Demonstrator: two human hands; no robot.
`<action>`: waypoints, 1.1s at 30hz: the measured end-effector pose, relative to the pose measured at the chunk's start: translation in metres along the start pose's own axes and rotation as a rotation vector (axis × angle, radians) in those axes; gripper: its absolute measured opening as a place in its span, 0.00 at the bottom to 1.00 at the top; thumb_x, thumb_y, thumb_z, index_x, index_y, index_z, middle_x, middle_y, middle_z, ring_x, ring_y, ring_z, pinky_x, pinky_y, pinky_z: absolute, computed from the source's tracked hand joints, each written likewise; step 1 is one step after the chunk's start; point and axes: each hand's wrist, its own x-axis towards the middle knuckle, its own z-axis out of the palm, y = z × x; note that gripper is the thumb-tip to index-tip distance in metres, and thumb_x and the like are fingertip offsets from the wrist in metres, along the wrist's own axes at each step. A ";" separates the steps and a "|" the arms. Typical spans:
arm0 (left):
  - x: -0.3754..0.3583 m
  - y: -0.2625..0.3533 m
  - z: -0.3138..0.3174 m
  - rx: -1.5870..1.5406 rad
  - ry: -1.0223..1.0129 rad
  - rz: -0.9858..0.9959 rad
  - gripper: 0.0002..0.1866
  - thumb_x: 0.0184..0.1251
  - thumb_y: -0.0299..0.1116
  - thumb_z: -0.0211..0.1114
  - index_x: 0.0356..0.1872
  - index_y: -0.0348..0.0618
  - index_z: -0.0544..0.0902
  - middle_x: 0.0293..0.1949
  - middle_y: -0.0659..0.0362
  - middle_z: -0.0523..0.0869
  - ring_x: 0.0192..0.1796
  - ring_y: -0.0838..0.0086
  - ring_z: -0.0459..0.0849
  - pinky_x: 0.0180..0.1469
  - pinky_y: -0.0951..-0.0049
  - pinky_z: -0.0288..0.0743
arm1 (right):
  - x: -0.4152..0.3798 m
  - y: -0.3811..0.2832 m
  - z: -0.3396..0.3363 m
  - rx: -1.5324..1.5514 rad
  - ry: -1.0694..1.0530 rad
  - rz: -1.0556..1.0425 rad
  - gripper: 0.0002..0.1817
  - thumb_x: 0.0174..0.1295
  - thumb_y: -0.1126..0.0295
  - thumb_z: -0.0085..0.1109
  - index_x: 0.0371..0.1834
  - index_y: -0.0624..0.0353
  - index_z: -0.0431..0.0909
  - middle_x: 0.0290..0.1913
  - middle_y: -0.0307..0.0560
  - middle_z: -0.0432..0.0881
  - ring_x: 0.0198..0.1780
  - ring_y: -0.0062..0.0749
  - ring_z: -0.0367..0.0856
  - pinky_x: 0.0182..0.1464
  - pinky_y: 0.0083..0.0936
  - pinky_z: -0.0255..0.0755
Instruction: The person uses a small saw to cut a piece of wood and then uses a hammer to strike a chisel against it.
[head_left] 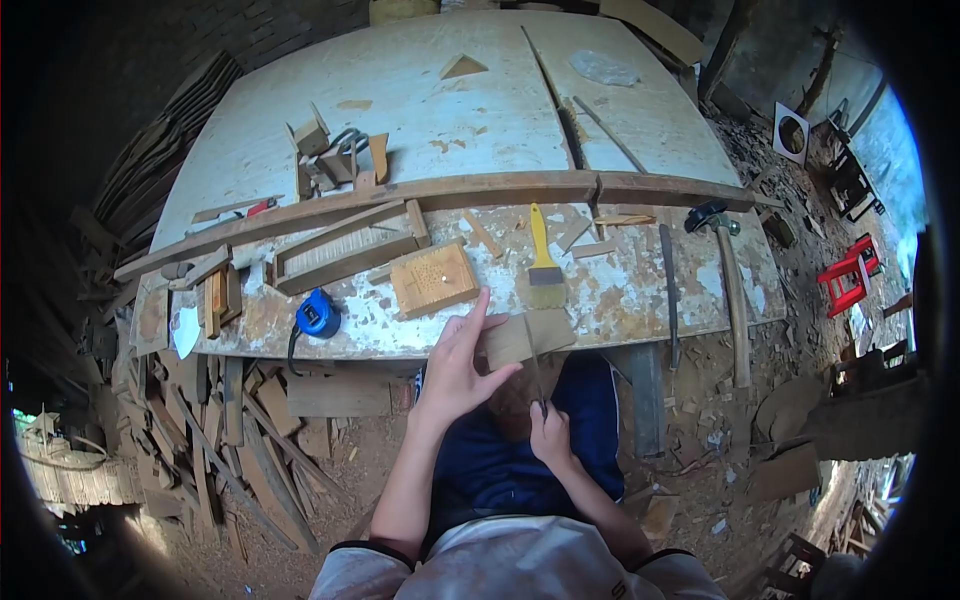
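Observation:
A flat, light-brown wooden piece [512, 340] lies at the table's front edge, just over my lap. My left hand [462, 365] is at its left side with the index finger stretched out and the thumb apart; some fingers seem to touch the piece, but their tips are partly hidden. In my right hand [550, 436], fingers are wrapped round the handle of a thin, narrow-bladed tool [537, 372]. Its blade points away from me across the wooden piece; whether it is a knife or a file I cannot make out. Beyond my left hand sits a wooden block with small holes [434, 281].
Around are a yellow-handled brush [541, 245], a blue tape measure [318, 314], a hammer [730, 290], a dark metal bar [669, 295] and a wooden frame box [348, 247]. A long beam [450, 190] crosses the worktable [380, 110]. Scrap wood [250, 450] lies below left.

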 end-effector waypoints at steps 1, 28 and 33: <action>-0.004 0.000 0.000 0.011 0.001 0.008 0.70 0.49 0.36 0.95 0.94 0.39 0.58 0.61 0.56 0.96 0.51 0.61 0.83 0.61 0.62 0.81 | -0.002 -0.004 -0.002 -0.008 -0.011 -0.003 0.18 0.84 0.65 0.58 0.53 0.74 0.86 0.36 0.75 0.89 0.42 0.74 0.91 0.43 0.60 0.82; -0.006 0.003 -0.001 -0.031 -0.004 -0.058 0.71 0.46 0.33 0.95 0.93 0.42 0.60 0.61 0.55 0.96 0.56 0.59 0.87 0.67 0.59 0.81 | 0.013 -0.007 -0.002 -0.017 -0.036 -0.024 0.17 0.85 0.64 0.59 0.55 0.72 0.86 0.38 0.74 0.89 0.43 0.76 0.90 0.43 0.61 0.82; -0.004 0.002 -0.004 -0.023 -0.025 -0.071 0.70 0.46 0.34 0.95 0.93 0.42 0.60 0.61 0.55 0.96 0.56 0.60 0.86 0.67 0.59 0.81 | 0.008 -0.002 0.000 -0.015 -0.002 -0.040 0.17 0.85 0.65 0.58 0.53 0.72 0.86 0.37 0.74 0.89 0.43 0.75 0.90 0.43 0.61 0.83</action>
